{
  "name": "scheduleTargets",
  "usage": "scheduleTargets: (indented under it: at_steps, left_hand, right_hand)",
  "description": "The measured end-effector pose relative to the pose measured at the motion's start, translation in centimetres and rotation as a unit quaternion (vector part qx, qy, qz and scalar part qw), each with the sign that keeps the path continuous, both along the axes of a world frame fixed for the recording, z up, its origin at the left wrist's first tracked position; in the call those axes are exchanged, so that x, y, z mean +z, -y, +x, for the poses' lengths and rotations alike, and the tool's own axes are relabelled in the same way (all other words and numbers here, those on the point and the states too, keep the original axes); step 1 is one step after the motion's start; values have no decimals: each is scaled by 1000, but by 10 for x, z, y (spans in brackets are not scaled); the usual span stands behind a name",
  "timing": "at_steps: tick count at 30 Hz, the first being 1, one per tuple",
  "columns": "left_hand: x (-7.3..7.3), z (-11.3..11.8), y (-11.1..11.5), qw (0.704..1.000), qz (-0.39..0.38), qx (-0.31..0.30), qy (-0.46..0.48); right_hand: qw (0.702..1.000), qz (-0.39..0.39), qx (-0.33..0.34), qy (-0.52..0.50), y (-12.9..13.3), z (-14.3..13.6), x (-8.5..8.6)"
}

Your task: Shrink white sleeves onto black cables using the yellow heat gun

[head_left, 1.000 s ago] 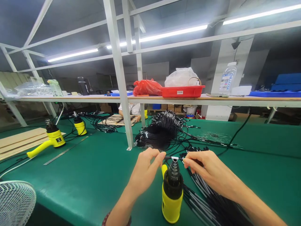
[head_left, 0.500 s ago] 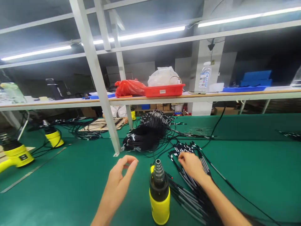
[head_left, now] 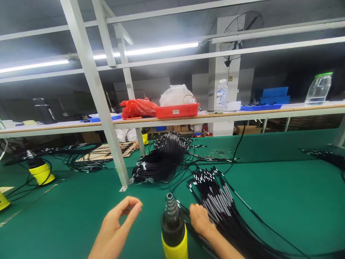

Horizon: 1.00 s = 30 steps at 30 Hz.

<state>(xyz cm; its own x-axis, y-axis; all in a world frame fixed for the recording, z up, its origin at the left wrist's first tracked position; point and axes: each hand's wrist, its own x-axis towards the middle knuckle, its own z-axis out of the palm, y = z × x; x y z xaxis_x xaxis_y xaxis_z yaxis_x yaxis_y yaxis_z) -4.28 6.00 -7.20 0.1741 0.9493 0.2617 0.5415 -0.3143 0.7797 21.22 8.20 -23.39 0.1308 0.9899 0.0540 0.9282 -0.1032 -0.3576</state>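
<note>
My left hand [head_left: 116, 226] hovers over the green mat, left of an upright yellow-and-black heat gun [head_left: 174, 230] with a stepped metal nozzle. Its thumb and index fingertips meet in a pinch, and nothing shows between them. To the right of the heat gun, my right hand [head_left: 201, 220] has its fingers closed down on black cables [head_left: 185, 210] with white-tipped ends; how many it grips is hidden. Beside that hand fans a large bundle of black cables with grey sleeves [head_left: 219, 201] and white tips, running toward the lower right.
Behind lies a heap of black cables [head_left: 161, 162]. A white post [head_left: 114, 154] stands left of it. More heat guns [head_left: 41, 172] are at the left. A shelf [head_left: 234, 114] holds a red tray [head_left: 176, 110] and bottles. Someone's hands appear by a wooden board [head_left: 94, 153].
My right hand has come down and left from the bundle's tips to the cables beside the heat gun. The left hand keeps its pinch. The view has shifted right and slightly up.
</note>
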Motion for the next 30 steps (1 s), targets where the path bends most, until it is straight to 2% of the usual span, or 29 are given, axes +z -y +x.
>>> scheduleTargets:
  at_steps: [2, 4, 9, 14, 16, 18, 20, 22, 26, 30]
  left_hand:
    - [2, -2, 1, 1000, 1, -1, 4]
    - [5, -2, 3, 1000, 2, -2, 5]
    - [15, 3, 10, 1000, 5, -10, 15]
    - [33, 10, 19, 999, 26, -21, 33]
    - [44, 14, 26, 998, 44, -34, 40]
    - [55, 19, 34, 996, 61, -54, 44]
    - [63, 25, 42, 993, 71, -79, 42]
    - [69, 32, 49, 991, 74, -105, 37]
    - [68, 41, 55, 987, 69, -144, -26]
    - [61, 46, 51, 981, 71, -161, -84]
  right_hand:
    - [1000, -2, -10, -23, -1, 5, 13]
    - [998, 4, -11, -55, -2, 15, 33]
    - [988, 76, 46, -128, 8, 44, 105]
    - [975, 125, 112, -147, 56, 45, 185]
    - [971, 126, 137, -151, 79, 37, 212]
    - [969, 121, 161, -140, 97, 27, 232]
    - [967, 123, 190, -117, 108, 17, 243]
    - [960, 142, 223, -94, 114, 9, 247]
    - [943, 169, 280, -71, 115, 0, 242]
    - [947, 154, 273, -65, 111, 1, 235]
